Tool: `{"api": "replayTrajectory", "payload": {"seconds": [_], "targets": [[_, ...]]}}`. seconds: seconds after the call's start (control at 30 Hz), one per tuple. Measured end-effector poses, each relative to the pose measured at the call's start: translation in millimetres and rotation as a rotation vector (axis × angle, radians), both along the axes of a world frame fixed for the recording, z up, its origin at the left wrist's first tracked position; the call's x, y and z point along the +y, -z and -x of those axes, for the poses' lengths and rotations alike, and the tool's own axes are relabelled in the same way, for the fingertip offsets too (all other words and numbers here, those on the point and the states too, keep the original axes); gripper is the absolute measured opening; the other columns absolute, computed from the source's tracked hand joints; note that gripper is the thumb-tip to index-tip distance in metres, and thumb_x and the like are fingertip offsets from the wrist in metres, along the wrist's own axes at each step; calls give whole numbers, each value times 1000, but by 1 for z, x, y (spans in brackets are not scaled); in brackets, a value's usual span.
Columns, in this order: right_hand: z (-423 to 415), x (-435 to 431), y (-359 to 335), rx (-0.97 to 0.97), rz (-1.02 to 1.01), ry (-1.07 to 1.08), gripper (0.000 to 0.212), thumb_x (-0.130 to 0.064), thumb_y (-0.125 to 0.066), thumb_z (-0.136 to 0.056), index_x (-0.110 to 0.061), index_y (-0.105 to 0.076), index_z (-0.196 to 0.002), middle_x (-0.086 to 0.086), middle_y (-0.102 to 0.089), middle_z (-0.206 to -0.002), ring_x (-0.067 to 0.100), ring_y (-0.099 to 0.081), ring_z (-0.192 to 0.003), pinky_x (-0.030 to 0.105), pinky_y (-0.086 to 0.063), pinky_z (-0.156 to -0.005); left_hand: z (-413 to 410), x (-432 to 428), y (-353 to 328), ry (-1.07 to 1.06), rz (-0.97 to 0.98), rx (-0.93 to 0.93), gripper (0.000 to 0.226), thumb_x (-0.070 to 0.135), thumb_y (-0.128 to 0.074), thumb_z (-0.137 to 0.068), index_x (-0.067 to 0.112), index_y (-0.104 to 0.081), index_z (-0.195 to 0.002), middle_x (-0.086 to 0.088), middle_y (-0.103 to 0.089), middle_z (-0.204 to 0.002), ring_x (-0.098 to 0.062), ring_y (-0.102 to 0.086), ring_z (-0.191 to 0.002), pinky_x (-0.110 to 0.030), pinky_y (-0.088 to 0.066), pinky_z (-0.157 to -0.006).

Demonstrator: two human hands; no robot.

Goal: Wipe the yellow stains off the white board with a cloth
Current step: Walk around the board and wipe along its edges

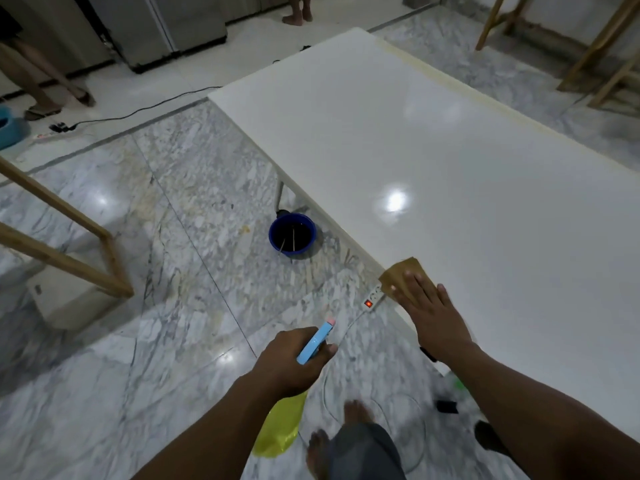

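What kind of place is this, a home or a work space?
Probably a large indoor room used as a work space: a polished marble floor, bare wooden frames standing on it, a white board on legs, and a power strip on the floor.

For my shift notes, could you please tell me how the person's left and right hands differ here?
The left hand curls round the blue head of a yellow spray bottle; the right hand lies flat, fingers straight, on a brown cloth. The left hand hangs over the marble floor; the right hand presses at the near edge of the white board. Both are bare.
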State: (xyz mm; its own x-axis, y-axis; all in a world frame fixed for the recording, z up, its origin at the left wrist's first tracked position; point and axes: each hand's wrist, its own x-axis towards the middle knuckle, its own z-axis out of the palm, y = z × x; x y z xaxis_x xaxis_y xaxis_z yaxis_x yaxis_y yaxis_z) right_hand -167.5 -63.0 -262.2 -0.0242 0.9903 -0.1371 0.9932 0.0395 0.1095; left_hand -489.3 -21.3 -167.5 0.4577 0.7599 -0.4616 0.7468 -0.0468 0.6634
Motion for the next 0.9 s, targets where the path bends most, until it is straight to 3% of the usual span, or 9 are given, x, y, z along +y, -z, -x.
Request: {"api": "replayTrajectory", "payload": {"seconds": [0.13,0.37,0.47,0.6,0.7,0.77,0.83,0.9], "targets": [[-24,-65,-3,-2,58,41,100,-10,-73,-69,-26,-27,-156,9,-13,-167,32,-12,-153,56,-29,-115,-36,-44,-5,102,-93,37,39,58,-59,-100,32,-48,-73,6,-56,-70,-19,-56,-64,-40,-50,-66],[-64,-176,-10,-1,-2,34,96,4,-64,-59,-22,-44,-149,12,-31,-161,33,-28,-148,54,-25,-111,-104,-130,-11,133,-150,0,37,54,-61,-101,28,-53,-77,5,-55,-68,-15,-48,-60,-34,-41,-62],[-91,-240,-12,25,-8,34,106,-2,-77,-56,-23,-38,-152,10,-24,-164,32,-23,-150,56,-27,-115,-137,-184,-6,108,-145,-15,38,53,-62,-101,28,-51,-75,6,-54,-66,-14,-48,-58,-33,-40,-61],[-136,-350,-17,-14,-6,26,93,-2,-56,-71,-25,-27,-156,9,-17,-166,32,-17,-152,54,-21,-116,-193,-278,3,159,-107,-34,40,54,-62,-99,24,-51,-74,4,-53,-66,-17,-49,-60,-33,-39,-61],[-162,-423,-20,-14,69,48,92,-17,-70,-80,-25,-21,-158,9,-11,-167,33,-16,-153,57,-26,-116,-233,-339,1,217,-81,-63,42,49,-64,-101,31,-45,-69,6,-48,-63,-15,-47,-57,-31,-37,-59],[-176,-463,-21,28,82,80,93,-15,-70,-82,-26,-18,-158,8,-7,-168,33,-14,-153,58,-30,-116,-258,-372,-5,252,-73,-97,41,47,-65,-102,35,-44,-69,7,-48,-63,-16,-52,-59,-34,-46,-60],[-189,-496,-20,106,146,132,96,-2,-66,-74,-27,-23,-157,9,-9,-167,34,-19,-152,55,-36,-113,-276,-398,-11,260,-48,-115,36,50,-64,-100,35,-47,-71,7,-51,-66,-26,-65,-65,-47,-60,-67],[-191,-520,-34,368,184,278,91,7,-58,-74,-27,-30,-154,10,-20,-164,35,-38,-144,45,-46,-104,-289,-415,-18,275,-41,-100,33,50,-63,-99,32,-50,-74,5,-54,-68,-32,-71,-71,-54,-62,-72]]}}
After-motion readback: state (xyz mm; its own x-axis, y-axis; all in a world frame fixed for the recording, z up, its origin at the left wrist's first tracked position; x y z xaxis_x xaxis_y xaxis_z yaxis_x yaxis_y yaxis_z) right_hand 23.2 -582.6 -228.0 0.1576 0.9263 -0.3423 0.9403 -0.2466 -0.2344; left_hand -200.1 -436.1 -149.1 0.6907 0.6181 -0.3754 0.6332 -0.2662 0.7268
